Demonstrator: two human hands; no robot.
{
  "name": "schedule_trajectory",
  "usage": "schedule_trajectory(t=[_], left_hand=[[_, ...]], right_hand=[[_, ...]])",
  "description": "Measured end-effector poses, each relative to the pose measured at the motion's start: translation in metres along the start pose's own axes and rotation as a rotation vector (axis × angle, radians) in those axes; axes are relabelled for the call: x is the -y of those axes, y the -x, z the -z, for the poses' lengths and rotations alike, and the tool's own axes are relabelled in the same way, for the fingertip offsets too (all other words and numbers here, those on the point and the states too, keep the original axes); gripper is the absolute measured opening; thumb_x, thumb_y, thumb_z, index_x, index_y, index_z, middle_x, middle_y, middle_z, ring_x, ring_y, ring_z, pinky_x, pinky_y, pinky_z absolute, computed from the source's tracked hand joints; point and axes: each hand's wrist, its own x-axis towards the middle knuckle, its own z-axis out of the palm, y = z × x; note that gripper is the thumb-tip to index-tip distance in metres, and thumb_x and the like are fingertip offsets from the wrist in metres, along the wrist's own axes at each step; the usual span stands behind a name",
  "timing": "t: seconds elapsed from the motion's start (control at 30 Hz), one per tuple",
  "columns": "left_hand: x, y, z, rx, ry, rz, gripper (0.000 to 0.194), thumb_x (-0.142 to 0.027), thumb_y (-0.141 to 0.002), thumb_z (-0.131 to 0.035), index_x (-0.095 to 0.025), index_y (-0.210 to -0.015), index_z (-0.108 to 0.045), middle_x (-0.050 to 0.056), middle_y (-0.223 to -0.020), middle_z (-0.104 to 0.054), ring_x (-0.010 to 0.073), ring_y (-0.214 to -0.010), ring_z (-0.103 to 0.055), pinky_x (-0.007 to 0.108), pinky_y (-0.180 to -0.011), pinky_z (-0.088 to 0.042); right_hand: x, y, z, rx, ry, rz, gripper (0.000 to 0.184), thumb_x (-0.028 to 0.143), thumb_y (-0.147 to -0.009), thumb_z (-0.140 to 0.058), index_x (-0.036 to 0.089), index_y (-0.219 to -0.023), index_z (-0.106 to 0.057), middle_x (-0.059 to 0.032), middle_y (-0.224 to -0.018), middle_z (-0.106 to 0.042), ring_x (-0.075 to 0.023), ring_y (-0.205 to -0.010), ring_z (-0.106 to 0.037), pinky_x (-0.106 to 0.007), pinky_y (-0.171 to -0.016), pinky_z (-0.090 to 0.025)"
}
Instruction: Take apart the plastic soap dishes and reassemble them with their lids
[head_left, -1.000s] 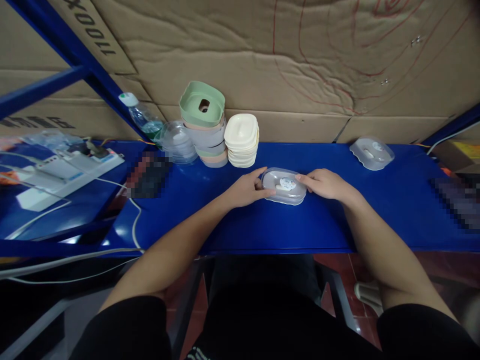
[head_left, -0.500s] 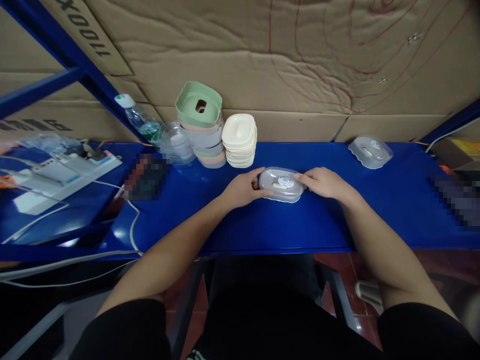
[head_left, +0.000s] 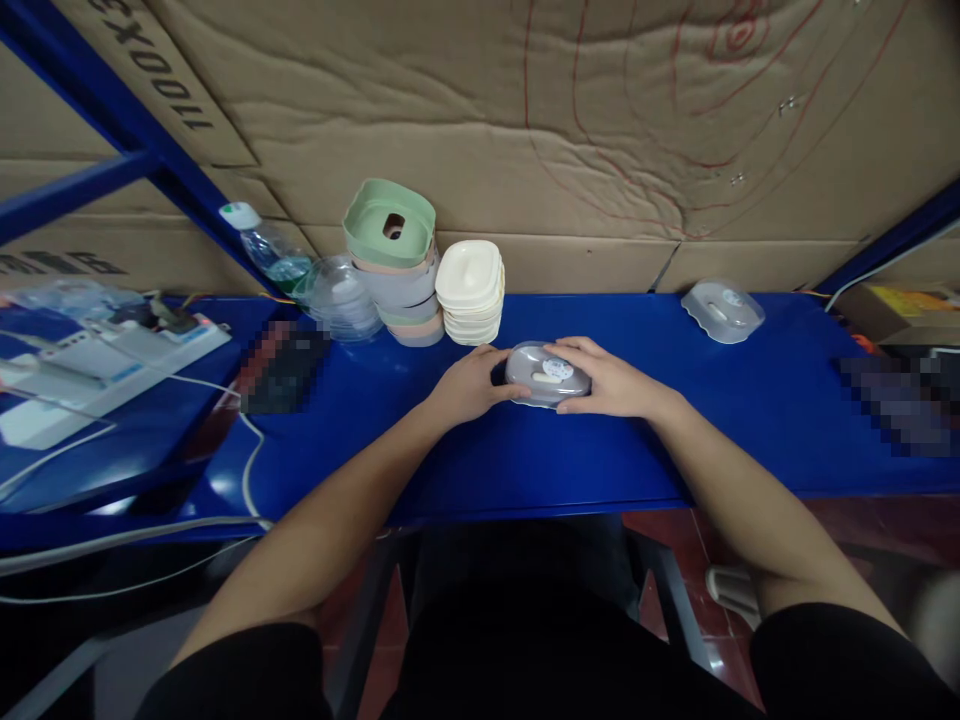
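A grey oval soap box with a clear lid (head_left: pixel 541 373) rests on the blue bench (head_left: pixel 525 460) in front of me. My left hand (head_left: pixel 469 383) grips its left end, fingers curled round the edge. My right hand (head_left: pixel 607 381) wraps over its right end, fingers lying across the lid. Behind it stand a stack of cream trays (head_left: pixel 469 291) and a taller stack of pastel bases with a green one on top (head_left: pixel 390 255). A pile of clear lids (head_left: pixel 337 295) sits left of those.
A second closed grey box (head_left: pixel 721 311) lies at the far right of the bench. A water bottle (head_left: pixel 259 245) leans by the blue frame post. Power strips and white cables (head_left: pixel 97 350) cover the left. Cardboard sheets form the back wall.
Both hands have drawn closer on the soap box; the right hand now covers more of the lid. The view has shifted slightly, so the box sits a little further left.
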Motion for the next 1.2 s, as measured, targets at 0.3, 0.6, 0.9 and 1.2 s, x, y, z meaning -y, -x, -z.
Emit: schedule_trajectory(t=[0.3, 0.6, 0.9, 1.2], left_hand=[[0.003, 0.001, 0.002, 0.07, -0.098, -0.026, 0.058, -0.063, -0.097, -0.069, -0.023, -0.14, -0.071, 0.012, -0.118, -0.069, 0.032, -0.117, -0.064, 0.048, -0.104, -0.05], [0.013, 0.001, 0.0, 0.089, -0.143, -0.024, 0.07, -0.065, -0.092, -0.075, -0.026, -0.149, -0.063, 0.012, -0.122, -0.066, 0.0312, -0.111, -0.066, 0.045, -0.099, -0.053], [0.018, -0.001, -0.003, 0.029, -0.247, -0.01, 0.061, -0.064, -0.096, -0.068, -0.023, -0.141, -0.069, 0.013, -0.124, -0.07, 0.0322, -0.119, -0.066, 0.044, -0.104, -0.052], [0.018, 0.0, 0.004, 0.119, -0.261, -0.012, 0.069, -0.063, -0.097, -0.065, -0.018, -0.15, -0.063, 0.015, -0.136, -0.067, 0.032, -0.122, -0.068, 0.044, -0.109, -0.052]], right_hand=[[0.0, -0.002, -0.006, 0.042, 0.109, -0.015, 0.12, 0.063, -0.082, -0.086, 0.036, -0.177, -0.018, -0.0114, -0.181, -0.026, -0.0456, -0.162, -0.033, -0.06, -0.131, -0.039], [-0.004, -0.004, -0.003, -0.007, 0.089, 0.105, 0.096, 0.064, -0.089, -0.081, 0.027, -0.17, -0.043, -0.0131, -0.182, -0.028, -0.0395, -0.164, -0.034, -0.055, -0.134, -0.034], [-0.013, -0.004, 0.005, -0.032, 0.198, -0.017, 0.094, 0.07, -0.091, -0.074, 0.037, -0.171, -0.038, -0.0057, -0.181, -0.033, -0.0416, -0.162, -0.037, -0.059, -0.13, -0.038], [-0.07, 0.041, 0.066, -0.33, 0.598, -0.619, 0.09, 0.073, -0.091, -0.068, 0.017, -0.16, -0.054, -0.0228, -0.177, -0.035, -0.0556, -0.161, -0.027, -0.084, -0.125, -0.012]])
